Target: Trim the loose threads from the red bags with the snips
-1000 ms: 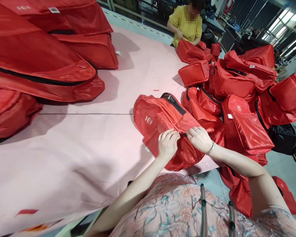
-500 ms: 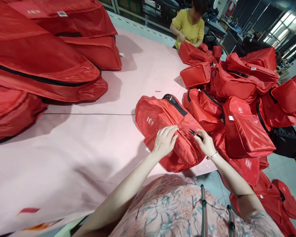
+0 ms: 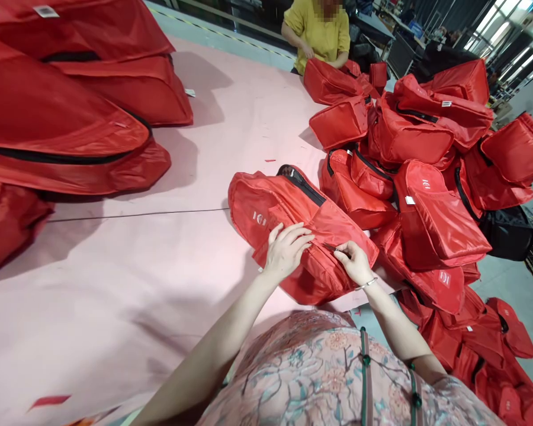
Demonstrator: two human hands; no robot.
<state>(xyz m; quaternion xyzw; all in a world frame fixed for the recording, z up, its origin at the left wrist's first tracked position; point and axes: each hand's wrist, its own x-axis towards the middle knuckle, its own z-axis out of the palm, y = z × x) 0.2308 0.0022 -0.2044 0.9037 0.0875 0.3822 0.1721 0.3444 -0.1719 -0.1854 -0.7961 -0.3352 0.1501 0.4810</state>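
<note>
A red bag (image 3: pixel 266 201) with a black zipper and a small white print lies on the pink-covered table in front of me. My left hand (image 3: pixel 286 251) rests on the bag's middle, its fingers stretched out over the fabric. In my right hand (image 3: pixel 355 262) is a pair of black thread snips (image 3: pixel 331 247), mostly covered by the fingers. Their tips point left at the bag's surface, close to my left fingertips. Whether the blades touch a thread, I cannot make out.
Red bags (image 3: pixel 444 219) are heaped along the right side, with more below the table edge. Large red bags (image 3: pixel 93 130) are stacked at the left. A person in a yellow top (image 3: pixel 320 35) handles a bag at the far end. A red scrap (image 3: pixel 50 401) lies on the pink table cover (image 3: pixel 137 307).
My right hand has moved left with the snips, bringing their tips down near my left fingers. The left hand stays on the bag. The view has shifted slightly.
</note>
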